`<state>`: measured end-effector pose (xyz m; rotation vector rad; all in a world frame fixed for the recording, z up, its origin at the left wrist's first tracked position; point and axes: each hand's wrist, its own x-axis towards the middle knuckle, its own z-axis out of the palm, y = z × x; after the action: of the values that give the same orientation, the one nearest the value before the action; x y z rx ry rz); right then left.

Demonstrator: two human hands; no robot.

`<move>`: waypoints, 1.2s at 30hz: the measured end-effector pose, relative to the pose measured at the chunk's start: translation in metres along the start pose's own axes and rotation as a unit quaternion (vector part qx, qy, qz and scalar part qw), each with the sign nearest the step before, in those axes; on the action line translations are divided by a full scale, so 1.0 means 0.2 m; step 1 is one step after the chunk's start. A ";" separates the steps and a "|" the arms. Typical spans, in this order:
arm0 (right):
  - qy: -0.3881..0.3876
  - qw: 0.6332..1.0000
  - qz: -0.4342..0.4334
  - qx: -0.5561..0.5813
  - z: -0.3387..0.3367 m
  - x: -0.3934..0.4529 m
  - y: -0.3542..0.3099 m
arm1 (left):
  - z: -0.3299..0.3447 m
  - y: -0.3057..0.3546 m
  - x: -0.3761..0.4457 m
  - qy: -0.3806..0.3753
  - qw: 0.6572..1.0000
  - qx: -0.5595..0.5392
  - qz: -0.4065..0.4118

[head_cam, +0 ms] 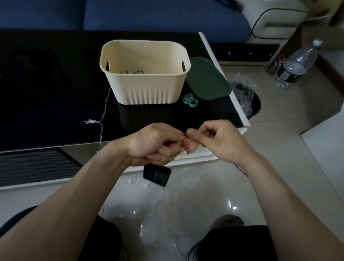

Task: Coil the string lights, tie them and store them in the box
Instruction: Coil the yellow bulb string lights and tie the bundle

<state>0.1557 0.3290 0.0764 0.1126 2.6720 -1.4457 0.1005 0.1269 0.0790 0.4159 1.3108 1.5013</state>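
Though coiled, lights [184, 149] between hands.

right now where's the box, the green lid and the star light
box [145, 86]: head view, on its ribbed front wall
green lid [208, 79]: head view, middle of its flat top
star light [90, 121]: head view, centre of the star on the black table

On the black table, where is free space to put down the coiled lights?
The table is bare left of the cream box, beyond the star light. A strip lies bare between the box and the near edge. Right of the box is crowded: green lid and tape rolls.
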 end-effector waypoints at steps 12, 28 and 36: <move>-0.078 0.991 0.061 -0.092 0.00 0.01 0.09 | -0.04 0.05 0.02 0.273 0.901 -0.272 0.197; -0.162 0.984 -0.075 0.001 0.09 -0.08 -0.10 | 0.09 -0.02 0.04 0.091 0.991 -0.098 0.014; -0.080 0.996 -0.029 0.003 -0.07 -0.04 -0.01 | 0.11 -0.05 0.04 0.038 0.998 0.044 -0.003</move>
<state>0.1618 0.3391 0.0873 -0.0780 2.5630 -1.4146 0.1194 0.1431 0.0755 0.4149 1.4409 1.4710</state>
